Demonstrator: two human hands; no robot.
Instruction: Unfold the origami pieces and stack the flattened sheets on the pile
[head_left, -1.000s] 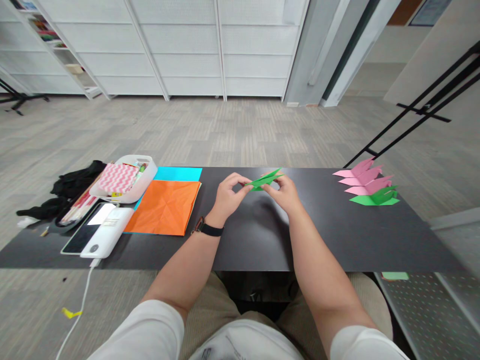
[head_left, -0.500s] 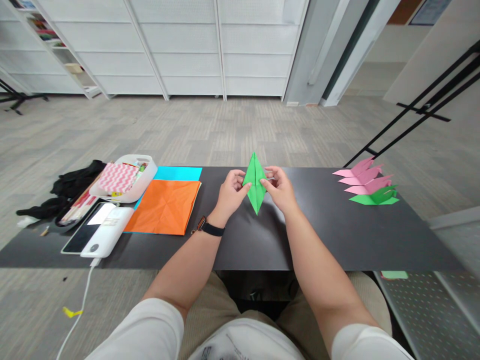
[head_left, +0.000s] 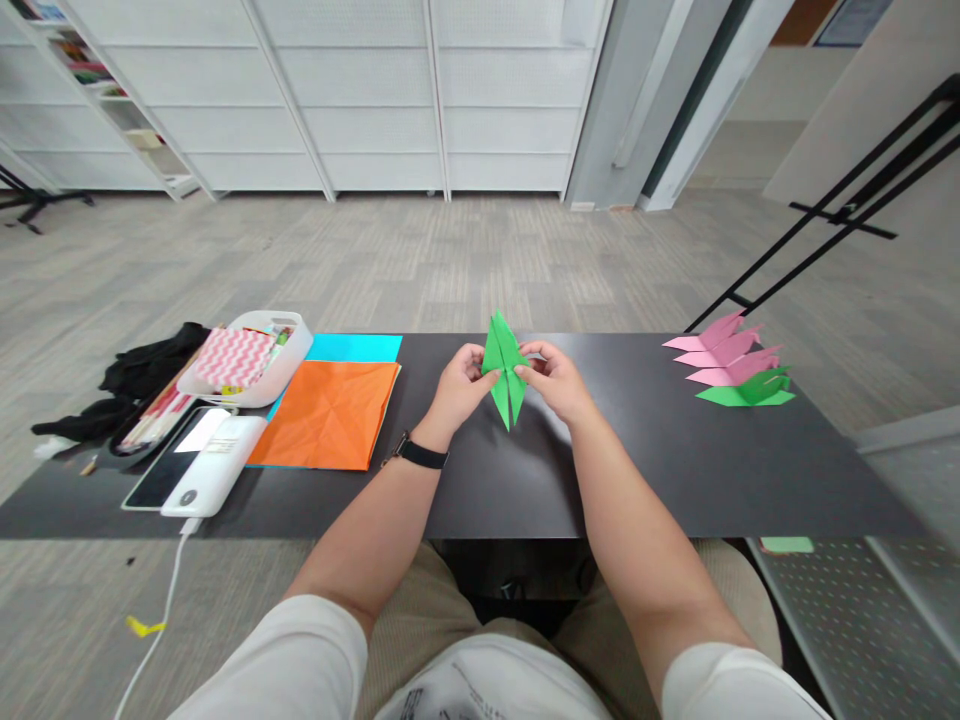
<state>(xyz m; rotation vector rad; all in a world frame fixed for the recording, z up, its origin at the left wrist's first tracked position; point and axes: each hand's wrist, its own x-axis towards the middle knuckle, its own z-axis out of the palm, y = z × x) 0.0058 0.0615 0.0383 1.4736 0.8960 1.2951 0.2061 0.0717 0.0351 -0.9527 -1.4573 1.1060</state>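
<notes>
A folded green origami paper (head_left: 504,352), shaped like a narrow diamond, is held up over the far edge of the dark table. My left hand (head_left: 459,388) pinches its left side between thumb and fingers. On the other side, my right hand (head_left: 556,380) grips the right edge, thumb in front. A slit shows in the paper's lower half, splitting it into two points. The fingers behind the paper are partly hidden.
At the right stand several folded paper figures, pink ones (head_left: 724,350) and a green one (head_left: 746,390). Orange paper (head_left: 326,415) lies on blue sheets (head_left: 356,347) at left, near a white power bank (head_left: 217,465), a phone (head_left: 161,470) and a white basket (head_left: 296,350).
The green paper has tilted slightly, its top tip moving left. Its lower half now shows a split into two points, where it looked whole before.
</notes>
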